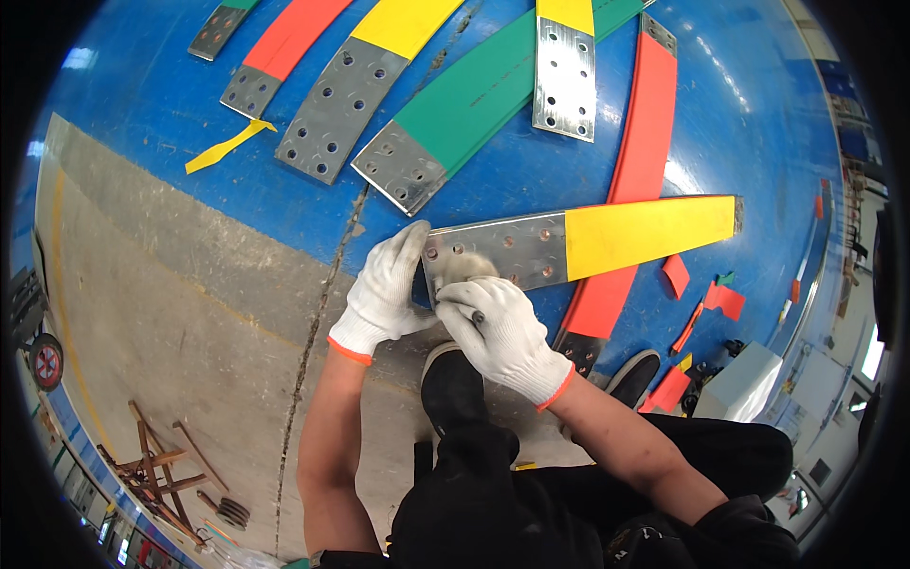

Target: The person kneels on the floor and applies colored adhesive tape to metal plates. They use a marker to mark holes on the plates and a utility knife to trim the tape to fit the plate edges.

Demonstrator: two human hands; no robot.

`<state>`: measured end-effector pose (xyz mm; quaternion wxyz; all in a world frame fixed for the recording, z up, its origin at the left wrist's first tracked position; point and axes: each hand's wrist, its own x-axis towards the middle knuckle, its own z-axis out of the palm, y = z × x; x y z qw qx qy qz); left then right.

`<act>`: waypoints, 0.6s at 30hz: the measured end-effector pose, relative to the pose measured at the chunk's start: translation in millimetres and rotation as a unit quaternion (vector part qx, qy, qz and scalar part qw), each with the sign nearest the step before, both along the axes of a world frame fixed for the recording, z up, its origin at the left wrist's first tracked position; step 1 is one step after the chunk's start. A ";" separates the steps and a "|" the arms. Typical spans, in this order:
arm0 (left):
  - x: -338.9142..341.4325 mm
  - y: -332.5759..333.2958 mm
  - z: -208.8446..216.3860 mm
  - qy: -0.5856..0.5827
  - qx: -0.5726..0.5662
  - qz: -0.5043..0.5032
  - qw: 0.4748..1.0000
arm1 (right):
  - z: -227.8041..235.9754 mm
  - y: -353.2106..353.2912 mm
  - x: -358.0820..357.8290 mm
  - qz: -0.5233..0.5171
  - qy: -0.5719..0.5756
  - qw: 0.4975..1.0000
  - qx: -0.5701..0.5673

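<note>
A flat metal bar with a bare end full of holes and a yellow sleeve (pixel 635 237) lies in front of me, across a red-sleeved bar (pixel 646 114). My left hand (pixel 384 289), in a white knit glove with an orange cuff, grips the bare end at its left edge. Over the near corner of that end, my gloved right hand (pixel 498 332) is closed round a slim tool with a dark round tip (pixel 478 317). The fingers cover most of this tool, so its kind does not show. A pale blurred patch lies on the metal beside the right fingers.
Beyond my hands lie a green-sleeved bar (pixel 464 114) and several other sleeved bars on the blue floor. A yellow strip (pixel 227 149) lies at left. Red scraps (pixel 725 300) and a pale box (pixel 739 381) are at right. My shoes (pixel 453 389) stand close below the bar.
</note>
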<state>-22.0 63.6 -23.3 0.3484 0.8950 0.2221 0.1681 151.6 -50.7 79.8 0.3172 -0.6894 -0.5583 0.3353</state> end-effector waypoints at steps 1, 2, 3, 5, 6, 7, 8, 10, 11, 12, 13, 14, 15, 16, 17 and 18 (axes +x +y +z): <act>-0.3 -0.2 -0.6 0.004 -0.002 0.000 1.000 | 4.9 7.1 1.5 0.018 -0.018 0.999 -0.031; -0.3 -0.7 -2.0 0.005 -0.004 0.000 1.000 | 6.9 11.0 1.4 0.035 -0.036 0.997 -0.062; 0.4 -0.5 -2.9 0.006 -0.004 0.000 1.000 | 5.3 11.7 0.5 0.053 -0.074 0.994 -0.055; 0.6 0.0 -3.9 0.005 -0.002 -0.001 1.000 | 8.3 11.4 -4.5 0.061 -0.133 0.989 -0.021; 0.2 0.0 -3.9 0.004 0.001 -0.002 1.000 | 9.6 9.8 -7.5 0.066 -0.162 0.985 -0.004; -0.3 0.1 -3.7 0.003 0.003 -0.003 1.000 | 8.7 6.1 -10.7 0.062 -0.187 0.980 0.021; -0.7 0.4 -3.2 0.006 0.001 -0.005 1.000 | 7.8 1.6 -12.5 0.068 -0.186 0.980 0.027; -1.5 0.9 -1.4 0.007 -0.003 -0.009 1.000 | 5.2 -9.8 -13.3 0.080 -0.186 0.978 0.040; -1.7 0.4 0.4 0.018 -0.012 -0.001 1.000 | -0.1 -18.4 -10.0 0.088 -0.152 0.983 0.061; -0.2 -1.5 2.6 0.029 -0.023 0.007 0.999 | 2.5 -21.8 -2.7 0.068 -0.127 0.986 0.085; 1.4 -2.2 6.9 0.039 -0.033 0.013 0.999 | 8.0 -23.9 5.6 0.046 -0.104 0.987 0.110; 1.0 -2.7 13.3 0.040 -0.042 0.024 0.998 | 11.4 -27.0 13.0 0.024 -0.080 0.987 0.135; 1.6 -2.6 22.9 0.040 -0.051 0.031 0.997 | 5.9 -32.0 18.8 -0.007 -0.077 0.986 0.149; 2.2 -2.9 31.2 0.041 -0.060 0.039 0.997 | -0.2 -34.7 25.3 -0.043 -0.074 0.983 0.164; 3.9 -4.5 36.6 -0.013 -0.047 0.076 0.996 | -5.5 -36.8 31.2 -0.055 -0.064 0.984 0.155; 4.8 -8.5 40.7 -0.006 -0.119 0.140 0.983 | -8.6 -36.4 34.6 -0.065 -0.051 0.986 0.145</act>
